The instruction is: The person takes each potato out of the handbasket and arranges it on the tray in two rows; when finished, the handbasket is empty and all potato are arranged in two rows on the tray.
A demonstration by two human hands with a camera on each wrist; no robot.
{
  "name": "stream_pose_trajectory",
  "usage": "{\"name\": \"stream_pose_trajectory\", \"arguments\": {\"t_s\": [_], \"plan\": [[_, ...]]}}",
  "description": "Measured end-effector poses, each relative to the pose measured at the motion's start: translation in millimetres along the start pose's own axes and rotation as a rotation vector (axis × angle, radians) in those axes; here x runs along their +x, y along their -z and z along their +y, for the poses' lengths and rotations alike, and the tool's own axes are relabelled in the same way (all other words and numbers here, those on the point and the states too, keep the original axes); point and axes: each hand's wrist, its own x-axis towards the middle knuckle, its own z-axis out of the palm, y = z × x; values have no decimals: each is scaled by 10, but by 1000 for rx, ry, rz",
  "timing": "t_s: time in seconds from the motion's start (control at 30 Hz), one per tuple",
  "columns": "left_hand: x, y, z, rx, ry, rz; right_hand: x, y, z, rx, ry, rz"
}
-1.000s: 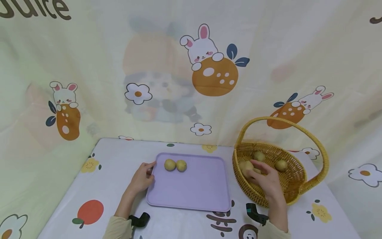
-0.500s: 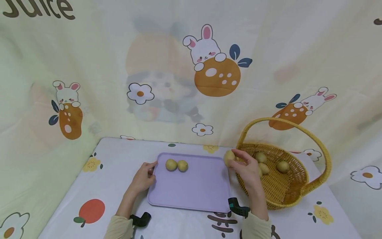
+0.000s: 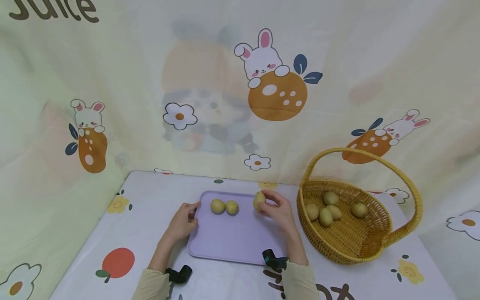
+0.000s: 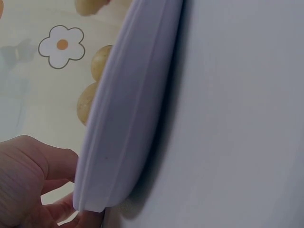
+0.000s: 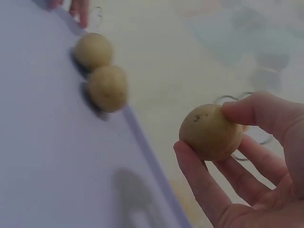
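Observation:
My right hand [image 3: 279, 212] pinches a potato [image 5: 209, 133] between thumb and fingertips, over the far right part of the lilac tray [image 3: 240, 237]. In the right wrist view the other fingers spread below that small, round, yellow-brown potato. Two more potatoes [image 3: 225, 207] lie side by side near the tray's far left corner. At the tray's left edge, my left hand [image 3: 181, 223] holds the rim, with the thumb on the near side and the fingers towards the far corner. In the left wrist view some of those fingers [image 4: 88, 218] are partly hidden behind the tray.
To the right of the tray stands a wicker basket [image 3: 352, 254] with a tall arched handle [image 3: 403, 179]. Several potatoes [image 3: 326, 216] lie inside it. A printed cloth [image 3: 116, 266] covers the table, and a printed curtain [image 3: 210, 162] hangs behind.
My right hand has lifted a potato out of the basket and carried it left over the tray. The left hand has stayed at the tray's left edge. The view has shifted slightly.

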Motion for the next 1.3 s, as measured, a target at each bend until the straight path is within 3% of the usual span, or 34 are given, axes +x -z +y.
{"name": "stream_pose_trajectory", "arguments": {"t_s": [0.27,0.6,0.83,1.3], "plan": [[9,0,5,4,2,0,82,-211,198,-59,-35,19],[6,-4,0,14,4,1,107,-362,327,-134,-8,-1],[10,-13,-20,15,2,0,103,-397,334,-149,15,-24],[8,-21,-29,10,5,7,118,-414,258,-174,-53,-4]]}}
